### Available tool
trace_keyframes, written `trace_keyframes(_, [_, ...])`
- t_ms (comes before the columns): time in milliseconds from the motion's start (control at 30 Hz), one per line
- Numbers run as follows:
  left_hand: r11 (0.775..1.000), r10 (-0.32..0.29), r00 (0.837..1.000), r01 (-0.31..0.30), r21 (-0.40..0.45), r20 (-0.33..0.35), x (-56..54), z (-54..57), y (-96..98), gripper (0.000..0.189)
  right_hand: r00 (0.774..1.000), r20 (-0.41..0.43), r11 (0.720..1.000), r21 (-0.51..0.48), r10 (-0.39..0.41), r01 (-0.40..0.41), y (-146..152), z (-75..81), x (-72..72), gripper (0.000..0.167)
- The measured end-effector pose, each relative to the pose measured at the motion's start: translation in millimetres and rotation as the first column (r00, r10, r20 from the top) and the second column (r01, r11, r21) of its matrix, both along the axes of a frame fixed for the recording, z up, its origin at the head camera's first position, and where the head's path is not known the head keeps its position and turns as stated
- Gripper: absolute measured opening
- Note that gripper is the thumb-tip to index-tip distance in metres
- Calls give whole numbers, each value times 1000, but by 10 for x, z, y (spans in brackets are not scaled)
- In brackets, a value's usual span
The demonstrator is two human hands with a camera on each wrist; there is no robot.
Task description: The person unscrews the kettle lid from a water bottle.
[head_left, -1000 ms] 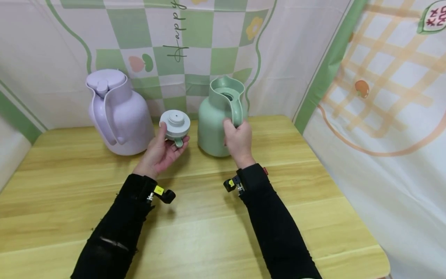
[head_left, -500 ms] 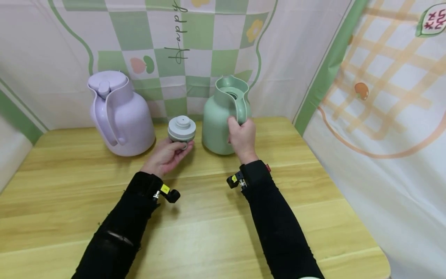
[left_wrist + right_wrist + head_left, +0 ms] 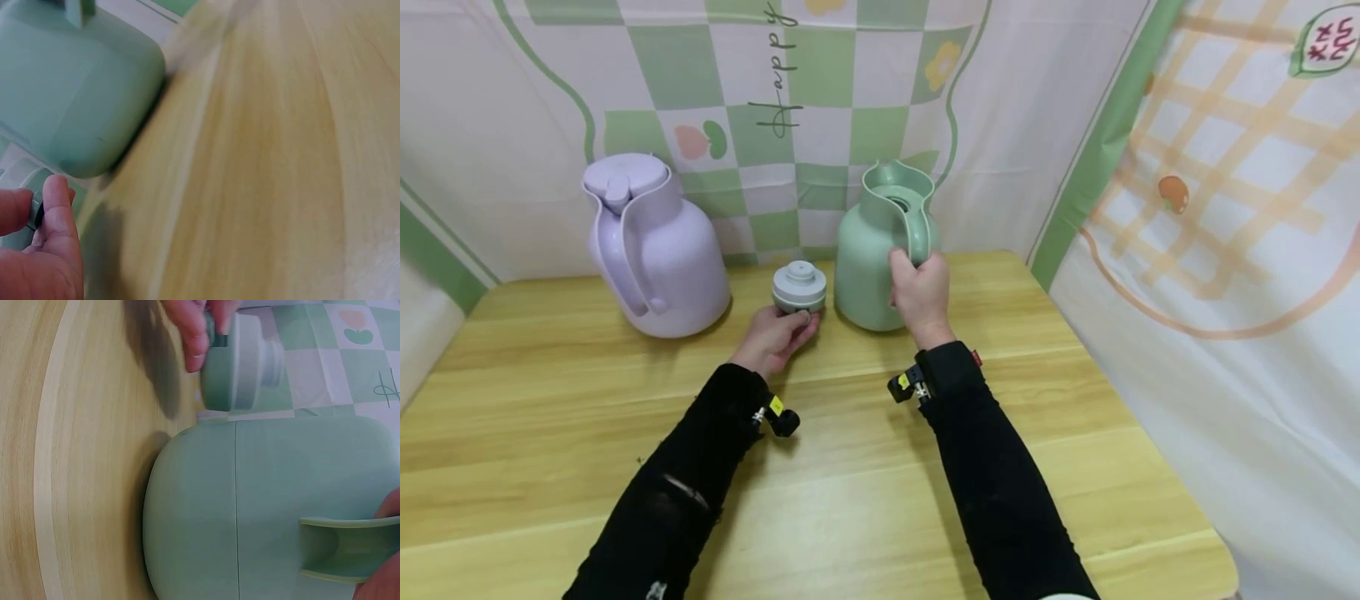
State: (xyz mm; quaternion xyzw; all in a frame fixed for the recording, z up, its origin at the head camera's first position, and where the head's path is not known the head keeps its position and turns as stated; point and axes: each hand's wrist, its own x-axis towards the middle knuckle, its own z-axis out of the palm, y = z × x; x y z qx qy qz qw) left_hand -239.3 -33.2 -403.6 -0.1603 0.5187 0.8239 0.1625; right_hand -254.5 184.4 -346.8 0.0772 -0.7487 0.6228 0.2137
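My left hand [image 3: 772,337] pinches the green tab of a jug lid [image 3: 800,287] between thumb and fingers. The lid is upside down, its grey stepped underside facing up; the right wrist view shows its green top [image 3: 217,378] turned toward the table, with a shadow apart from it. Just right of the lid stands a green thermos jug [image 3: 868,267], upright, its mouth uncovered. My right hand [image 3: 921,292] grips the jug's handle [image 3: 350,550]. In the left wrist view, the thumb and fingers [image 3: 57,215] hold the tab below the jug's body.
A lilac thermos jug [image 3: 673,258] with its lid on stands at the back left of the wooden table [image 3: 835,500]. Behind both jugs hangs a checked cloth [image 3: 823,62]. Another printed cloth [image 3: 1195,250] hangs along the right side.
My left hand has moved right and lower with the lid, bringing it closer to the green jug. The green jug shifted slightly right at first, then stayed in place in my right hand.
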Motion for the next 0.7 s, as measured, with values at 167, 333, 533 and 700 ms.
trace_keyframes(167, [1000,4,1000,-4,-17,21,-28,-81,39,58,1000,-1,1000,-14,4,-4,5,-2,-8,40])
trace_keyframes(333, [999,17,999,-16,-32,29,-56,-121,80,57,1000,1,1000,-20,2,-2,14,-4,-14,40])
trace_keyframes(533, [997,11,1000,-10,-71,14,-71,-125,123,53,1000,3,1000,-8,3,-3,27,2,-10,39])
trace_keyframes(700, [989,10,1000,-14,-145,-23,-86,-132,167,49,1000,10,1000,-14,1,-1,49,6,-17,39])
